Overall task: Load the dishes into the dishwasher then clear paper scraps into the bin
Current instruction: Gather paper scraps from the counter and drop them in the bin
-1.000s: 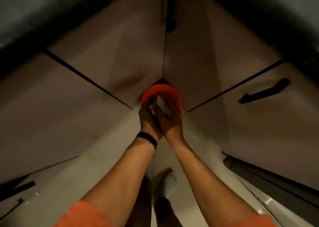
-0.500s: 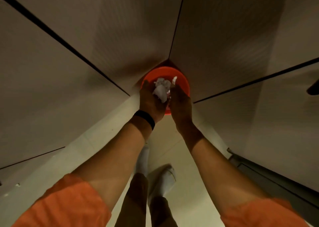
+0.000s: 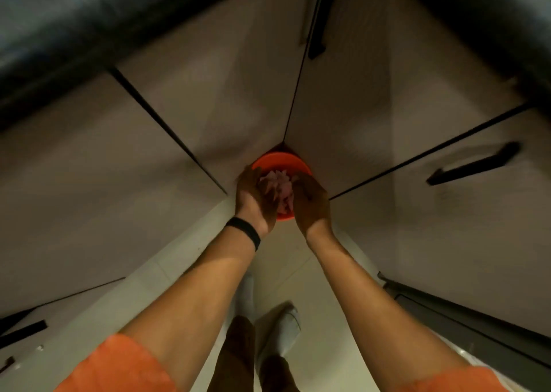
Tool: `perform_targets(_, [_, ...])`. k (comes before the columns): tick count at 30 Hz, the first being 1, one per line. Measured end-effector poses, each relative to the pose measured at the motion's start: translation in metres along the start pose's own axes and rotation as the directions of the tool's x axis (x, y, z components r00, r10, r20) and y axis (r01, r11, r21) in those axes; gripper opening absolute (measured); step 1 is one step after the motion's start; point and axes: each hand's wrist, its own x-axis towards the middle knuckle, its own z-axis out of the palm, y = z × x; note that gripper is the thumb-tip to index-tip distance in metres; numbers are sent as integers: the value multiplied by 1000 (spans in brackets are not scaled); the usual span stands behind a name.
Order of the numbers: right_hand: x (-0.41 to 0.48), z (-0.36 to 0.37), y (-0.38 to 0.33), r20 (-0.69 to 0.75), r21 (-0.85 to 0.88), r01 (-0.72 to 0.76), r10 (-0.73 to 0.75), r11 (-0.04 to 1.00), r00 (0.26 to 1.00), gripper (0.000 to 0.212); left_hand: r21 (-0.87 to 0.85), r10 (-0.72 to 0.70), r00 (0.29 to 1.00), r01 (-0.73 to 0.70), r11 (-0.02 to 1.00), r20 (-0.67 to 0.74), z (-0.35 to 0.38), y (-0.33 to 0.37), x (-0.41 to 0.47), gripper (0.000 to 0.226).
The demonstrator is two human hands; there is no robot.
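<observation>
An orange bin (image 3: 286, 157) stands on the floor in the corner where two runs of cabinets meet. Pale paper scraps (image 3: 278, 184) show in its mouth, blurred, between my two palms. My left hand (image 3: 253, 201), with a black band on its wrist, is at the bin's left rim with its fingers stretched forward. At the right rim my right hand (image 3: 311, 207) faces it, fingers relaxed. Whether the scraps still touch my palms cannot be told. No dishes are in view.
Beige cabinet doors rise on both sides, with black handles at the right (image 3: 474, 168) and top (image 3: 323, 19). A dark appliance edge (image 3: 447, 311) runs along the lower right. My feet in white socks (image 3: 283, 329) stand on the pale floor below.
The hands pressed a crumpled wad of paper together above the bin half a second ago. Now they are spread a little apart and the scraps sit lower, in the bin's mouth. The camera has tilted up.
</observation>
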Motion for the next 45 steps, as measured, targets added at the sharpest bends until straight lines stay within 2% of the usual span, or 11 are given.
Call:
perform_targets(3, [-37,-18,-43,-1,-54,55,-55,997,998,31,9,35,999,-35,999,5,21,16,-56,47])
perform_targets(5, [-67,-29,-82,44,-128,153,-148,980,988,27,53,66,996,-69,996,56,38,31,-103,49])
perform_targets(10, [-138,-66,-185,53,-92,344,-340,935,939,27,46,144,971,-155,987,189,81,70,-212,49])
perform_targets(15, [-180,-98,-267,-17,-93,493,-496,865,868,29,127,252,918,-302,945,306,128,107,-302,46])
perform_targets(18, [-196,-119,-304,-32,-69,565,-568,822,823,29,234,298,868,-410,881,398,148,124,-346,40])
perform_targets(20, [-205,-134,-326,-41,-71,629,-632,774,774,26,265,335,831,-479,837,444,160,134,-368,39])
perform_targets(22, [-207,-147,-341,-45,-69,649,-652,758,757,20,294,336,809,-511,808,482,168,139,-381,41])
perform_targets(28, [-193,-173,-368,-23,-127,680,-688,722,725,15,338,337,796,-540,771,502,198,158,-376,29])
perform_targets(32, [-159,-179,-386,-47,-189,688,-707,700,706,17,331,347,784,-555,763,515,232,180,-344,33])
perform_targets(38, [-91,-176,-419,-56,-233,627,-654,743,754,12,323,311,805,-511,797,506,283,223,-283,32])
perform_targets(45, [-3,-163,-459,-166,-254,507,-554,823,816,12,374,209,844,-424,825,494,336,284,-214,31])
